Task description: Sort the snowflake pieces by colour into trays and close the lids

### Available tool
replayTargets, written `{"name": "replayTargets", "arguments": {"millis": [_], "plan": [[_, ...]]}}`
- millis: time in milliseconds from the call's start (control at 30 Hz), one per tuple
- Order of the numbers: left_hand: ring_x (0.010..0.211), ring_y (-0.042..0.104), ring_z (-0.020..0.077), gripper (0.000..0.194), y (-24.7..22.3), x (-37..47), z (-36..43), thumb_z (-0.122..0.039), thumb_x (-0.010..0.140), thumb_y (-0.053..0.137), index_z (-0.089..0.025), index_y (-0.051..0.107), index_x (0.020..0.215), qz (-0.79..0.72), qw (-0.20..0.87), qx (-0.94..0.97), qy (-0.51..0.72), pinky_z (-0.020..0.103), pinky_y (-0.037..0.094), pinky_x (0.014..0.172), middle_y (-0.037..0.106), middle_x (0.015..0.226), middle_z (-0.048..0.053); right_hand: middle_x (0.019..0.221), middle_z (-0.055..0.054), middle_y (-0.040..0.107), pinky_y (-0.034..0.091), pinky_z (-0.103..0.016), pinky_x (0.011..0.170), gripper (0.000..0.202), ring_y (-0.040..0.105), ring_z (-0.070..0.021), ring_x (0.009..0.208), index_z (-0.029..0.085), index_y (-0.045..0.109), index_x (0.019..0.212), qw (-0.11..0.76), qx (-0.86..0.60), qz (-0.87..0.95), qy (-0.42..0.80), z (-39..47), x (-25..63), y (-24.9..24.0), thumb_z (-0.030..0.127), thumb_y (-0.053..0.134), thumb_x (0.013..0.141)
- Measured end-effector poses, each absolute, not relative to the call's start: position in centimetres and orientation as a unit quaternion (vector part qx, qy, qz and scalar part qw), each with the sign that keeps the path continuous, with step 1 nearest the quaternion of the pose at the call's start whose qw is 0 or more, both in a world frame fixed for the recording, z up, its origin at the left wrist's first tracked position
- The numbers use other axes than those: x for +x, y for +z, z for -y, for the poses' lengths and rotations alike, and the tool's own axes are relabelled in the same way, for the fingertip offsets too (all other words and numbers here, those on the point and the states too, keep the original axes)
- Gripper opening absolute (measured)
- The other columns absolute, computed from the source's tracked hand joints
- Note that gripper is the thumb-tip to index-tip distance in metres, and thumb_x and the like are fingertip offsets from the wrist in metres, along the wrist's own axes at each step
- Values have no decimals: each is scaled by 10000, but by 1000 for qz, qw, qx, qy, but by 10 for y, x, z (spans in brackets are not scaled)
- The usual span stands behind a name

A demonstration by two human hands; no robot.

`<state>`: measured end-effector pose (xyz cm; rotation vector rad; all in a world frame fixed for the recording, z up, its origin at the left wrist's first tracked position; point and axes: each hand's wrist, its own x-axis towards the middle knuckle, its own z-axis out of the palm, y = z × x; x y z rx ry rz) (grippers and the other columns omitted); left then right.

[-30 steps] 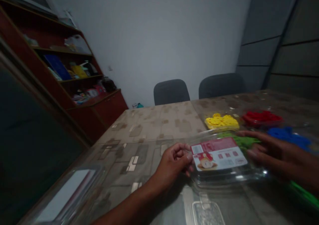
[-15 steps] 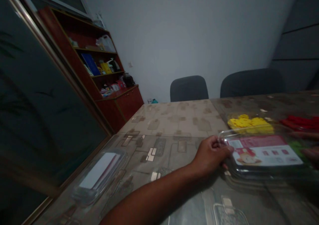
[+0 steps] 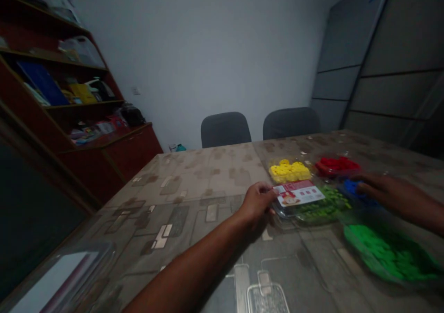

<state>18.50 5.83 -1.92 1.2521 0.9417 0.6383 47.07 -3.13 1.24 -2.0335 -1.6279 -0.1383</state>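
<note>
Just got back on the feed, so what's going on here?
A person's left hand pinches the edge of a clear labelled lid, which partly overlaps the tub of leaf-green pieces. The right hand is at the blue pieces; whether it touches them is unclear. Yellow pieces and red pieces sit farther back, and bright-green pieces nearer the camera.

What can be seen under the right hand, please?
Some blue pieces show partly beneath the right hand; whatever it covers from this view cannot be seen.
</note>
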Motion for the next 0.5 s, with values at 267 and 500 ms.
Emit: {"name": "replayTargets", "arguments": {"millis": [267,500], "plan": [[991,645,236,312,-25,208,-53,-300,927,601,-170,576,1210,-432,662,549,270,441,558,823,620,1208,90,1008,-198,756,528,-397,779,373,722,-345,876,71,722,1087,129,-757,640,-1,24,469,10,145,422,879],[997,643,239,330,-35,223,-58,-299,927,602,-175,564,1230,-430,664,530,304,443,558,824,613,1221,92,1087,-189,737,521,-385,826,403,708,-324,949,73,703,1110,128,-746,653,1,27,452,17,155,369,902]]}}
